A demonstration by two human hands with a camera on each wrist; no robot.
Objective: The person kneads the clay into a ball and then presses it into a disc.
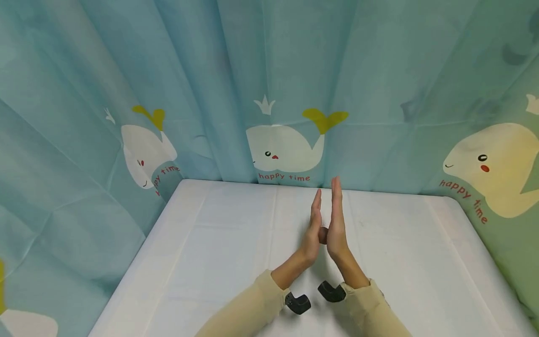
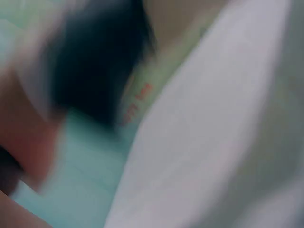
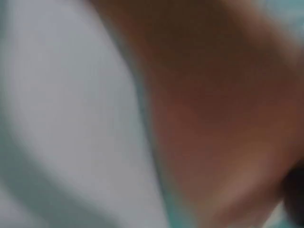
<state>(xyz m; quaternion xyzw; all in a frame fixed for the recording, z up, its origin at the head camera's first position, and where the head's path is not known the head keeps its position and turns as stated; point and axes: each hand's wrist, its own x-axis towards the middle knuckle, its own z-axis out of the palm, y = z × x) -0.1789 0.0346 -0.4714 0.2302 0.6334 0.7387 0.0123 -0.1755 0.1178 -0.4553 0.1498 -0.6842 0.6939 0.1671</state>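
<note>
A small brown ball (image 1: 323,235) sits between the two palms, partly hidden by them. My left hand (image 1: 312,236) presses it from the left side, its straight fingers pointing up and away. From the other side my right hand (image 1: 337,231) presses with its palm, fingers also straight and together. The fingertips of the two hands stand slightly apart. In the left wrist view the dark ball (image 2: 7,172) shows at the left edge, blurred. It shows again as a dark round shape at the right edge of the right wrist view.
Below the hands lies a white table (image 1: 227,234). Black wrist cameras, one on the left sleeve (image 1: 298,303) and one on the right (image 1: 331,291), face each other closely. A blue-green curtain (image 1: 370,93) with whale prints surrounds the table's back and sides.
</note>
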